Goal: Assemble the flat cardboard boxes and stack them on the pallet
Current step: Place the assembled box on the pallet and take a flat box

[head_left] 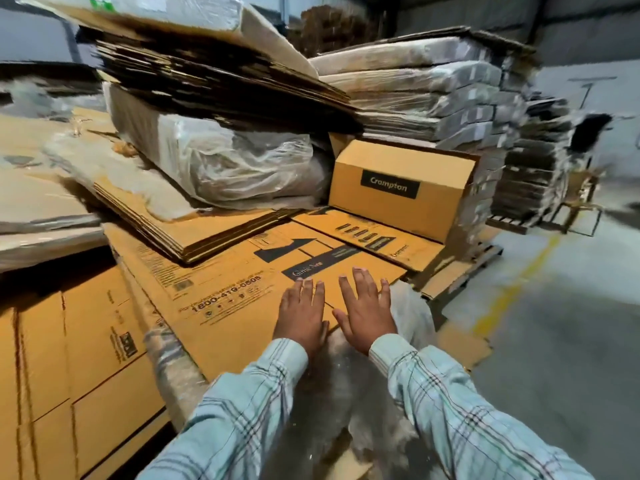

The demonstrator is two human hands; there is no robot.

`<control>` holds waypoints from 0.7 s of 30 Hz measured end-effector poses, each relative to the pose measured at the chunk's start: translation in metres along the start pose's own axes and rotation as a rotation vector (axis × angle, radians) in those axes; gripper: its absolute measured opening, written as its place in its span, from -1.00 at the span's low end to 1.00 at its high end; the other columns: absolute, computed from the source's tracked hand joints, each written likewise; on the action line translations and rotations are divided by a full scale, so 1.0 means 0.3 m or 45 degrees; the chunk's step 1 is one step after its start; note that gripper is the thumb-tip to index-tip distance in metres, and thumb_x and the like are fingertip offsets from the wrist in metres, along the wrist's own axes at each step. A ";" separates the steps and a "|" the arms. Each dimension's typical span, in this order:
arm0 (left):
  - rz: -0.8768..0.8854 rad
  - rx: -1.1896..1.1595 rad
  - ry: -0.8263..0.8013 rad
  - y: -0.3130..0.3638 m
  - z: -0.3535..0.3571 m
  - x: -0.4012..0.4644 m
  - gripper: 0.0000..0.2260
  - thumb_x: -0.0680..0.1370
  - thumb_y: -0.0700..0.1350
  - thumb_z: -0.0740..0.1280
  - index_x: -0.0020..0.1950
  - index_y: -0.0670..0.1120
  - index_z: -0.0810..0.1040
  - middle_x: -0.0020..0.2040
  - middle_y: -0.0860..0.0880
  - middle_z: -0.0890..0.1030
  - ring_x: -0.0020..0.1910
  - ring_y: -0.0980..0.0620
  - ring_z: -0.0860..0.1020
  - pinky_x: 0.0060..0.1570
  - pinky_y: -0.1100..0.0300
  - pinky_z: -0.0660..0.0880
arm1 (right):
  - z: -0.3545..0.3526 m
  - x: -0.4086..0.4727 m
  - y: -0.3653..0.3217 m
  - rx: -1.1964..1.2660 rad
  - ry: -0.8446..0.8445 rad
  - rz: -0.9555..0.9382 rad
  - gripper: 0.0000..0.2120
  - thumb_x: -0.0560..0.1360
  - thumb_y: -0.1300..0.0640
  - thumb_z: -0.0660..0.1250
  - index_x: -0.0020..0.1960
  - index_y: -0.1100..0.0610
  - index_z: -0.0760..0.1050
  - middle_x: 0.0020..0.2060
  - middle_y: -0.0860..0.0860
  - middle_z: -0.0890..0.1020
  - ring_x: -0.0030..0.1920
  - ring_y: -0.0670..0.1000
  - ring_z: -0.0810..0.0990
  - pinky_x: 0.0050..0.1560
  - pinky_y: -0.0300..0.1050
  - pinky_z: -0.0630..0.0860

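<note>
Neither hand gripped anything: the left hand [300, 311] and the right hand [366, 311] lay side by side, palms down and fingers spread, flat on the near right corner of the top flat carton [242, 292]. Whether they pressed on the board or only hovered over it could not be told.

That flat carton lay printed side up on a low stack, with a phone number along its near left part and arrows further in. Beyond it lay another flat carton [372, 237], and behind that stood an assembled box [398, 187] with a dark label, set against the wrapped bundles [433, 98] on the far right. A loose pile of flats [162, 216] rested across the far left part of the top carton, with a plastic-wrapped bundle [221, 161] above it. The pallet [485, 252] showed only as slats at the right edge of the stack, next to the concrete floor [554, 323].

The step in hand looked like taking the top flat off the stack to open it. The main risk was the overlapping pile: pulling the carton toward the near side could drag those flats along or tip the leaning stacks above them. Crumpled plastic film [408, 317] lay just under the near right corner, so fingers sliding beneath the edge could catch film instead of board, or lift two flats at once. Open palms alone would give little hold, and the sheet could slip.
</note>
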State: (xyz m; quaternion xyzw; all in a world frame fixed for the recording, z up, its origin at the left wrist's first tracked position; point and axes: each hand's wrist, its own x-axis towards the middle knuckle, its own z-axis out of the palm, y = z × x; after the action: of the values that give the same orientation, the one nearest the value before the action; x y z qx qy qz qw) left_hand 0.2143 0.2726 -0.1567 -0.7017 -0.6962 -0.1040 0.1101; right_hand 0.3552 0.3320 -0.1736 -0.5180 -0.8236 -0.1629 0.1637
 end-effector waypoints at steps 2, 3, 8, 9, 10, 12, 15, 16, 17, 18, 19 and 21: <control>-0.006 -0.006 0.001 0.074 0.024 0.116 -0.35 0.61 0.06 0.14 0.57 -0.11 -0.11 0.57 -0.15 -0.03 0.55 -0.15 -0.08 0.49 -0.05 -0.08 | 0.047 0.073 0.124 0.012 -0.025 0.002 -0.37 0.55 -0.17 0.13 0.53 0.07 0.12 0.52 0.16 0.15 0.53 0.18 0.04 0.44 0.32 -0.07; -0.012 -0.003 0.012 0.102 0.024 0.171 -0.35 0.61 0.07 0.13 0.57 -0.11 -0.11 0.57 -0.14 -0.03 0.55 -0.14 -0.08 0.49 -0.05 -0.08 | 0.066 0.111 0.180 0.014 -0.024 0.016 -0.37 0.55 -0.17 0.15 0.52 0.08 0.14 0.51 0.17 0.18 0.52 0.19 0.07 0.44 0.32 -0.04; 0.034 0.045 -0.040 0.184 0.038 0.401 -0.34 0.60 0.09 0.14 0.56 -0.12 -0.10 0.57 -0.14 0.00 0.54 -0.15 -0.05 0.49 -0.08 0.00 | 0.126 0.239 0.395 0.051 0.012 0.103 -0.37 0.53 -0.18 0.17 0.51 0.08 0.17 0.49 0.17 0.20 0.51 0.20 0.10 0.43 0.34 -0.02; 0.052 0.060 -0.050 0.200 0.043 0.437 -0.34 0.60 0.10 0.15 0.56 -0.13 -0.09 0.57 -0.14 0.02 0.54 -0.16 -0.04 0.49 -0.07 0.00 | 0.129 0.244 0.429 0.069 0.015 0.134 -0.37 0.54 -0.17 0.17 0.51 0.08 0.15 0.50 0.17 0.18 0.52 0.19 0.08 0.43 0.33 -0.04; 0.073 0.064 -0.041 0.217 0.048 0.469 -0.34 0.60 0.10 0.15 0.56 -0.13 -0.09 0.56 -0.14 0.03 0.54 -0.16 -0.03 0.49 -0.06 0.00 | 0.133 0.242 0.461 0.095 0.019 0.162 -0.37 0.54 -0.17 0.17 0.51 0.08 0.14 0.50 0.17 0.16 0.52 0.19 0.06 0.43 0.32 -0.07; 0.113 0.055 0.020 0.262 0.061 0.535 -0.34 0.60 0.11 0.15 0.56 -0.12 -0.08 0.56 -0.13 0.05 0.53 -0.15 -0.01 0.48 -0.05 0.00 | 0.151 0.233 0.532 0.111 0.048 0.187 -0.37 0.54 -0.18 0.16 0.52 0.06 0.12 0.51 0.15 0.13 0.53 0.18 0.03 0.44 0.32 -0.09; 0.143 -0.002 0.041 0.366 0.097 0.633 -0.34 0.59 0.12 0.16 0.56 -0.12 -0.06 0.56 -0.12 0.07 0.53 -0.14 0.01 0.48 -0.05 0.02 | 0.189 0.241 0.654 0.103 0.004 0.196 -0.36 0.55 -0.18 0.14 0.53 0.04 0.08 0.52 0.13 0.11 0.54 0.15 -0.02 0.45 0.31 -0.11; 0.157 -0.011 0.029 0.405 0.108 0.666 -0.34 0.59 0.12 0.15 0.56 -0.11 -0.06 0.56 -0.12 0.06 0.54 -0.14 0.00 0.48 -0.05 0.02 | 0.200 0.259 0.700 0.090 0.014 0.211 -0.36 0.54 -0.19 0.14 0.53 0.04 0.08 0.52 0.13 0.10 0.54 0.15 -0.02 0.45 0.30 -0.11; 0.181 -0.010 0.023 0.442 0.124 0.705 -0.33 0.59 0.13 0.15 0.56 -0.11 -0.07 0.56 -0.12 0.06 0.54 -0.14 -0.01 0.48 -0.06 0.01 | 0.208 0.286 0.748 0.077 0.024 0.236 -0.35 0.54 -0.19 0.14 0.53 0.04 0.08 0.52 0.13 0.11 0.54 0.15 -0.02 0.45 0.30 -0.10; 0.206 -0.003 0.022 0.477 0.134 0.751 -0.33 0.60 0.13 0.14 0.56 -0.11 -0.08 0.56 -0.12 0.05 0.54 -0.14 -0.02 0.48 -0.06 0.00 | 0.216 0.322 0.798 0.068 0.032 0.259 -0.34 0.53 -0.19 0.15 0.53 0.05 0.09 0.52 0.14 0.12 0.53 0.16 0.00 0.45 0.30 -0.08; 0.233 0.007 0.034 0.508 0.143 0.803 -0.34 0.60 0.13 0.14 0.56 -0.11 -0.08 0.57 -0.11 0.04 0.54 -0.14 -0.03 0.48 -0.05 -0.01 | 0.227 0.361 0.852 0.066 0.038 0.278 -0.34 0.52 -0.18 0.17 0.53 0.06 0.11 0.51 0.15 0.14 0.53 0.17 0.03 0.45 0.31 -0.05; 0.257 -0.001 0.086 0.568 0.166 0.914 -0.34 0.60 0.13 0.13 0.57 -0.11 -0.08 0.57 -0.10 0.05 0.54 -0.12 -0.03 0.49 -0.04 0.00 | 0.264 0.434 0.956 0.047 0.055 0.299 -0.33 0.51 -0.17 0.22 0.52 0.09 0.15 0.50 0.17 0.18 0.52 0.19 0.08 0.43 0.31 -0.02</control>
State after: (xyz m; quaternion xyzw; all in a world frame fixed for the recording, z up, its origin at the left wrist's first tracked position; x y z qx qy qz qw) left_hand 0.3867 0.5481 -0.1239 -0.7644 -0.6178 -0.1163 0.1433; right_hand 0.5539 0.5885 -0.1589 -0.6043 -0.7563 -0.1384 0.2088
